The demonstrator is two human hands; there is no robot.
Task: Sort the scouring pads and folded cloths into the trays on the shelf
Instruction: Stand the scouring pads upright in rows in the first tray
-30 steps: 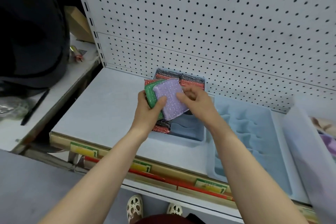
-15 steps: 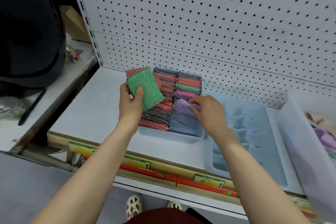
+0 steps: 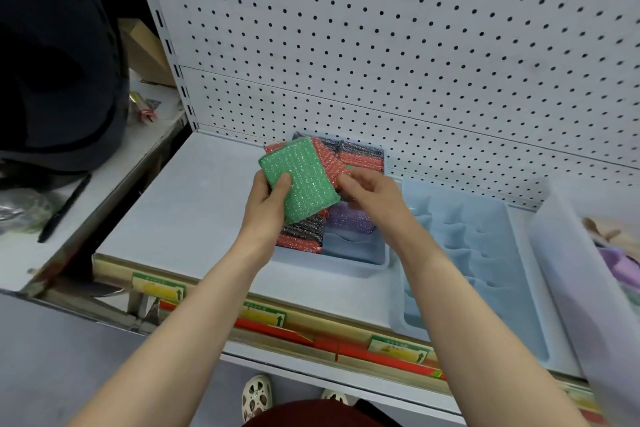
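Two blue trays sit on the shelf (image 3: 180, 215), with a translucent bin (image 3: 585, 288) to the right of them. The left tray (image 3: 349, 262) holds scouring pads standing on edge in two columns; the exact number cannot be counted, but red, dark and purple ones show, and a purple pad (image 3: 349, 218) is the nearest in the right column. In front of that purple pad a few compartments of the left tray are bare. The right tray (image 3: 481, 253), just beside the left tray, shows only its scalloped dividers.

Two hands work over the left tray. The left hand (image 3: 266, 204) hovers over the tray's left edge and grips a green pad (image 3: 299, 178), thumb on its sparkly face and fingers behind; a red pad (image 3: 329, 161) lies under the green one in the same grip, its edge sticking out toward the pegboard (image 3: 381, 45). The right hand (image 3: 374, 192) is over the tray's middle, fingers curled, its fingertips pinching at the right edge of the held pads; whether it bears any of their weight cannot be told.

Left of the left tray the shelf surface is bare up to the upright post (image 3: 169, 55). The pegboard stands close behind the tray's far wall. In the bin to the right, purple and pale cloths (image 3: 620, 260) show, blurred.
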